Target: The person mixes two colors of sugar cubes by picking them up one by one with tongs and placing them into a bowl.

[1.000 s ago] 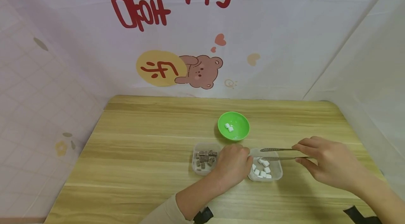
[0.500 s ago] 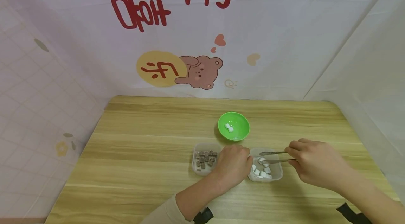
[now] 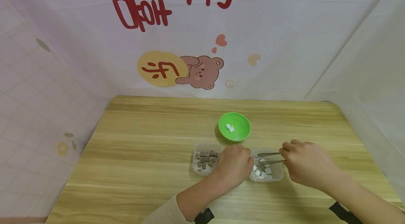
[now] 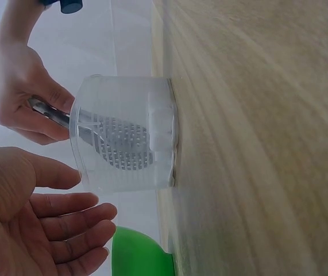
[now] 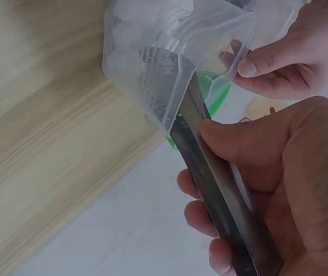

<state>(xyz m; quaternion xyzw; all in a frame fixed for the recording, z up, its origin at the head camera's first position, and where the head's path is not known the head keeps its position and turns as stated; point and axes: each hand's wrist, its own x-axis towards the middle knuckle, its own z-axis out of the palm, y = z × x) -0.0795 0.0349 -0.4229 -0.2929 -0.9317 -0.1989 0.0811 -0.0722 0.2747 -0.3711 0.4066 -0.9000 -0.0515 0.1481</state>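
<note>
My right hand (image 3: 308,162) grips metal tongs (image 3: 269,154), whose perforated ends (image 4: 123,144) reach down into a clear plastic container (image 3: 280,174). Several white cubes (image 3: 263,174) lie on its bottom, and one is at the tips of the tongs. The two arms of the tongs stand a little apart in the head view. At the container's left side, my left hand (image 3: 235,164) holds the rim with thumb (image 4: 60,175) and index finger. Its other fingers (image 4: 83,241) are loosely bent below. The tongs' tips are blurred through the plastic in the right wrist view.
Just behind the containers stands a green bowl (image 3: 242,132) with two white cubes (image 3: 230,128) in it. A second clear container (image 3: 195,172) with several brownish-grey cubes (image 3: 205,159) sits left of my left hand. A printed cloth (image 3: 278,41) hangs behind the wooden table (image 3: 142,139).
My right hand has moved left toward the container, bringing the tongs deeper among the white cubes, and the tongs' arms have come slightly closer together. My left hand stays in place.
</note>
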